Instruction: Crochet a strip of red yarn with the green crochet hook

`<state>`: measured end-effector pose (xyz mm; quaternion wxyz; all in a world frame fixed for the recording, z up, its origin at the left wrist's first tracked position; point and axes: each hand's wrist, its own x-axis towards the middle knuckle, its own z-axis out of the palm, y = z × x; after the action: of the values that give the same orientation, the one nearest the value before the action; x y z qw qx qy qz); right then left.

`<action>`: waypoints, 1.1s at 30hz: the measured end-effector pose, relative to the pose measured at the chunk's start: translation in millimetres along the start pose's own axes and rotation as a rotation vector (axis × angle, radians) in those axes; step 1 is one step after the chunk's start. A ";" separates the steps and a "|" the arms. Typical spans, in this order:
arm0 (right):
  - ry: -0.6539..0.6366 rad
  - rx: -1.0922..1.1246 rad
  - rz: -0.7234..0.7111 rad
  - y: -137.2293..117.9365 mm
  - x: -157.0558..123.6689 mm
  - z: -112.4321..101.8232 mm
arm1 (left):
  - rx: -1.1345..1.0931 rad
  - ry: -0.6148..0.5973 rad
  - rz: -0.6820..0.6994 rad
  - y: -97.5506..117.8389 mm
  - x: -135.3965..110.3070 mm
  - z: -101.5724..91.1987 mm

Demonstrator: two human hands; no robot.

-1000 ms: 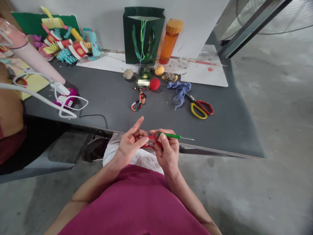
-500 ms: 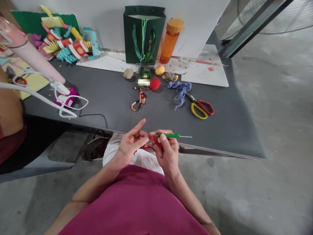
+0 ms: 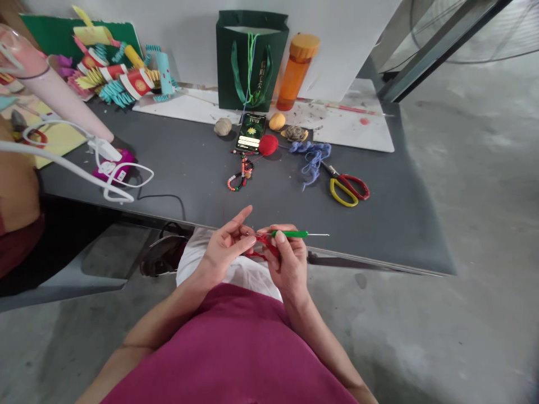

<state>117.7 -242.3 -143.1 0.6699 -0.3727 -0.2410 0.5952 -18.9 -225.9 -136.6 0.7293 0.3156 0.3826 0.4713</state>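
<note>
Right hand (image 3: 289, 261) pinches a green crochet hook (image 3: 290, 233); left hand (image 3: 225, 247) holds a red crocheted piece (image 3: 265, 246) between them, just over the grey table (image 3: 357, 235) edge. Beyond: red yarn ball (image 3: 268, 145) (thread too fine to trace), beaded string (image 3: 241, 174), blue yarn (image 3: 311, 157), red-and-yellow scissors (image 3: 345, 189).

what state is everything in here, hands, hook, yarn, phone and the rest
left hand, pinching the red crochet work
right hand, fingers closed on the hook's handle
crochet hook, green handle, held nearly level
red yarn ball, lying beside the phone
phone, face up, screen lit
scissors, blades shut, lying flat
blue yarn, loose tangle
orange bottle, capped, upright
green paper bag, upright, open at top
</note>
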 end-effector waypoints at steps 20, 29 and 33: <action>0.000 -0.007 0.001 -0.1 1.1 -1.6 | 0.055 -0.004 0.017 2.3 -0.8 -0.1; -0.001 -0.032 0.013 -0.1 0.2 -3.1 | 0.036 0.000 0.001 -0.6 0.6 -0.8; 0.008 -0.042 0.019 1.0 0.1 -3.1 | 0.021 0.005 -0.005 -1.3 1.2 -1.1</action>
<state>119.5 -242.9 -145.8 0.6572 -0.3912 -0.2475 0.5948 -18.9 -225.1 -138.6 0.7262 0.3211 0.3902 0.4661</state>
